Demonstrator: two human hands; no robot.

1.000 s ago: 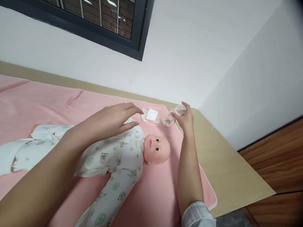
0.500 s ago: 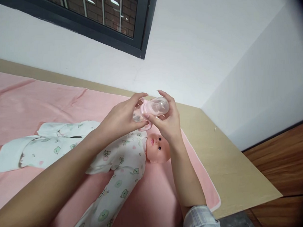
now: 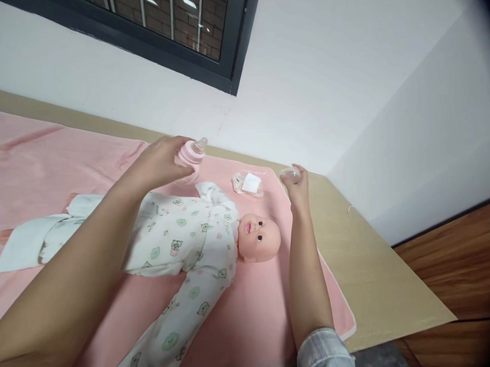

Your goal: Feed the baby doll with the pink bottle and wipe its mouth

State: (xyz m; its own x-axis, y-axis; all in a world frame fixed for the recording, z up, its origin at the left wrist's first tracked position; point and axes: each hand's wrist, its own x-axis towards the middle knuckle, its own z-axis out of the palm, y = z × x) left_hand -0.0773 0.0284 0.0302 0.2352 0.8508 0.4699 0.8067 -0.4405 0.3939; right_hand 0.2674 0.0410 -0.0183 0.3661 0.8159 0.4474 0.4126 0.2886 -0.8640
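Observation:
A baby doll in a white printed sleepsuit lies on its back on a pink cloth. My left hand is closed around a pink baby bottle, held above the doll's chest with the teat pointing right. My right hand reaches past the doll's head and grips the bottle's clear cap just above the cloth's far corner.
A small clear packet with a white square lies on the cloth beyond the doll's head. The cloth covers a tan board set against a white wall under a dark window frame. Wood floor shows at right.
Both hands held the capped bottle together above the doll. Now they are apart: the left has drawn the bottle leftward, and the right has carried the clear cap to the far right.

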